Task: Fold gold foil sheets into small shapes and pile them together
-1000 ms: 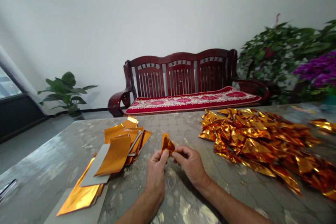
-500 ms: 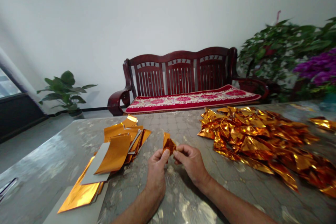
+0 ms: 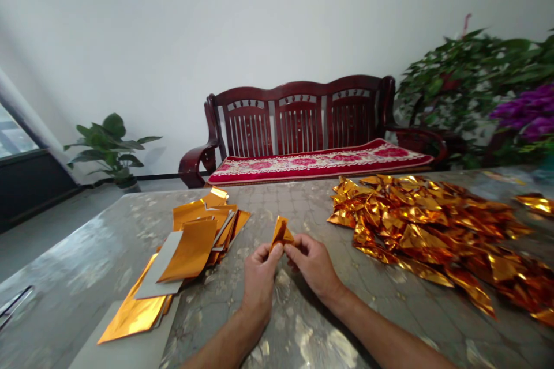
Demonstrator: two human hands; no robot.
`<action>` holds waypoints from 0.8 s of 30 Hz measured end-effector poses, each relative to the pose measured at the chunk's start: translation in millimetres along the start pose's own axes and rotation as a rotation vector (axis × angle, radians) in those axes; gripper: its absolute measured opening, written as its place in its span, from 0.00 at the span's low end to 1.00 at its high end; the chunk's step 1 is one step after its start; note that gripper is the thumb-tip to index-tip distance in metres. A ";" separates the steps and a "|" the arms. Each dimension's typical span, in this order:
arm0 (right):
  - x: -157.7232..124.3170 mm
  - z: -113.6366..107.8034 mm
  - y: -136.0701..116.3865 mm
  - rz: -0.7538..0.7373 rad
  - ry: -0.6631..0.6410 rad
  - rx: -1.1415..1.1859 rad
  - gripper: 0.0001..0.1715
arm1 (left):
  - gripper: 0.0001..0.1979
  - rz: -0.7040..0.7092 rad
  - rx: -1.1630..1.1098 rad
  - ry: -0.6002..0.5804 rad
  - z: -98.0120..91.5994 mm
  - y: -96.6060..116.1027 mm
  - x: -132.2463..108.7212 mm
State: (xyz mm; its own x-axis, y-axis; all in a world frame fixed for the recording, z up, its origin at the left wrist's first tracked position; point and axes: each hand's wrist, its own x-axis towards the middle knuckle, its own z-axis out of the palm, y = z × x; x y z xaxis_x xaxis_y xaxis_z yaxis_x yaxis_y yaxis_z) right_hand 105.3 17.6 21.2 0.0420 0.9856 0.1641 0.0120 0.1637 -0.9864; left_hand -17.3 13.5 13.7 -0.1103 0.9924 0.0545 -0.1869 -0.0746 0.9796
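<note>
Domestic living room: a carved wooden settee (image 3: 298, 118) with a red cushion (image 3: 320, 165), potted plants (image 3: 110, 147), and a curtained window (image 3: 15, 138).

glossy gold foil (image 3: 281, 233), polished mottled tabletop (image 3: 73, 236)

A small piece of gold foil (image 3: 281, 232), shiny and creased into a roughly triangular fold, was pinched between the left hand (image 3: 259, 279) and the right hand (image 3: 312, 265), its point tilted up, over the middle of the table (image 3: 277, 207).
</note>
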 end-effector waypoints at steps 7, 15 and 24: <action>5.3 -14.6 9.0 0.103 -0.169 0.086 0.17 | 0.12 0.104 0.292 -0.090 -13.7 4.7 14.8; 20.6 -42.8 5.1 -0.574 0.022 -0.444 0.13 | 0.07 0.476 0.890 -0.147 -32.8 5.9 22.6; 18.3 -42.0 5.3 -0.808 -0.092 -0.739 0.05 | 0.05 0.640 0.829 -0.180 -31.8 3.9 17.6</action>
State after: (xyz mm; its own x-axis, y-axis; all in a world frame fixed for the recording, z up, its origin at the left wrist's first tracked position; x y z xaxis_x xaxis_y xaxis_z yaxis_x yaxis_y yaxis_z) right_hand 148.2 34.7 19.2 -0.3219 0.6040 0.7291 0.5990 0.7263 -0.3372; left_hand -51.0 27.6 12.3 0.2060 0.7969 0.5678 0.5860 -0.5652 0.5806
